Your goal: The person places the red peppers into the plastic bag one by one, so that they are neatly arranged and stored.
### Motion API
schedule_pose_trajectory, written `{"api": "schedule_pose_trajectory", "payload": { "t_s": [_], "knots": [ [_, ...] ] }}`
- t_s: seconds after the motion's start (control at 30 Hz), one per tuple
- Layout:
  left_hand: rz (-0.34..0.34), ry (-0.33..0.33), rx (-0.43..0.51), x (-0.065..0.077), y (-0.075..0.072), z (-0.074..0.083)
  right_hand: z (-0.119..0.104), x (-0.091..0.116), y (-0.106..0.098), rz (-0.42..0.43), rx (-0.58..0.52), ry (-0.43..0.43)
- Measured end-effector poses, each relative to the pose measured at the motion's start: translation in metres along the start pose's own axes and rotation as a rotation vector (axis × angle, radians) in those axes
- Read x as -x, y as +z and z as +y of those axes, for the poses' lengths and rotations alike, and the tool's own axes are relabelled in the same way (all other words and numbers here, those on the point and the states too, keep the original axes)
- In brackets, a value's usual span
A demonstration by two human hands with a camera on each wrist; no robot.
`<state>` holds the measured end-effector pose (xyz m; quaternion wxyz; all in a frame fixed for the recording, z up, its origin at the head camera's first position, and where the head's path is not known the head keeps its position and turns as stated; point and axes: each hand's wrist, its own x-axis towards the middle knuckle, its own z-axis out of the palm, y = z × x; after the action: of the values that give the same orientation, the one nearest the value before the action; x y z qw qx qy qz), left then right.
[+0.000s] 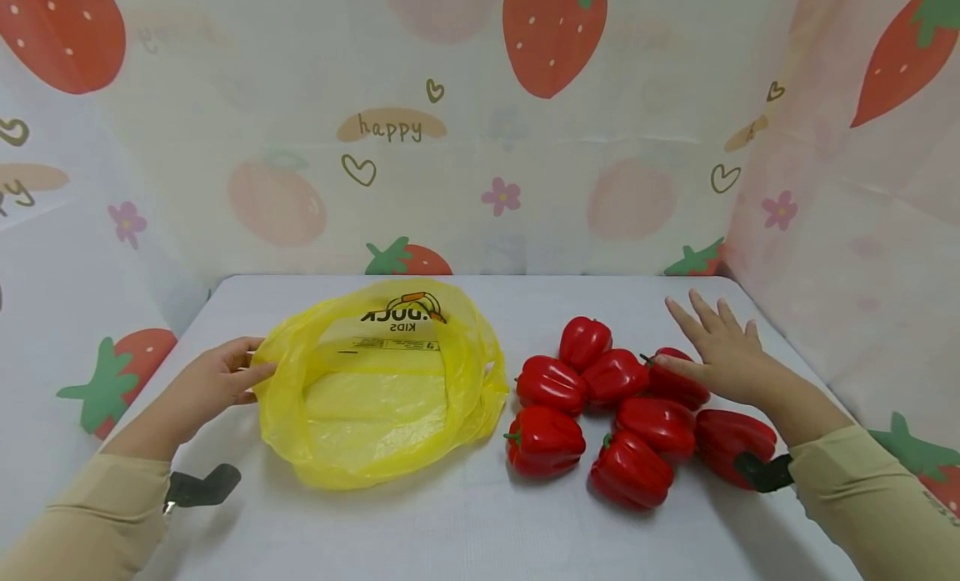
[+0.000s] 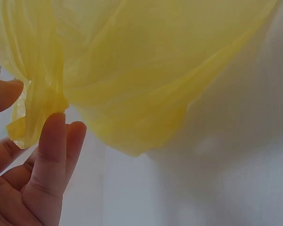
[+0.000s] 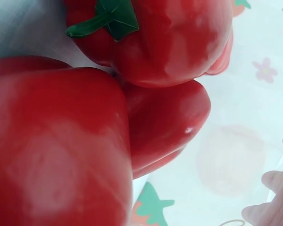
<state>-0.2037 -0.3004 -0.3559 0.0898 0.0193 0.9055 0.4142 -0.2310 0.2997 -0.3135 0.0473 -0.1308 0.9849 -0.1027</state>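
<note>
A yellow plastic bag lies on the table at left centre, its mouth spread toward me and dark print inside. My left hand is at the bag's left edge. In the left wrist view, a gathered strip of the bag hangs between the thumb and the loosely bent fingers, with no firm pinch visible. To the bag's right, several red bell peppers sit in a cluster. My right hand is spread above the far right peppers, holding nothing. A large pepper fills the near part of the right wrist view.
The white table ends at a back edge before a strawberry-printed curtain, which also covers both sides. A black wrist mount sticks out by the left sleeve; another mount overlaps the rightmost pepper.
</note>
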Motion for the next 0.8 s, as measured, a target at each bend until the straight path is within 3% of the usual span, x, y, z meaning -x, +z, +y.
{"api": "schedule_pose_trajectory", "payload": {
  "t_s": [0.2,0.8],
  "knots": [
    [-0.019,-0.039,-0.002,-0.0017,0.0027,-0.0021,-0.0006,-0.0007,0.0016,0.003,0.008,-0.001],
    [0.000,-0.056,0.007,-0.0051,0.0088,-0.0010,0.0022,-0.0010,0.0028,0.005,-0.001,-0.004]
  ]
}}
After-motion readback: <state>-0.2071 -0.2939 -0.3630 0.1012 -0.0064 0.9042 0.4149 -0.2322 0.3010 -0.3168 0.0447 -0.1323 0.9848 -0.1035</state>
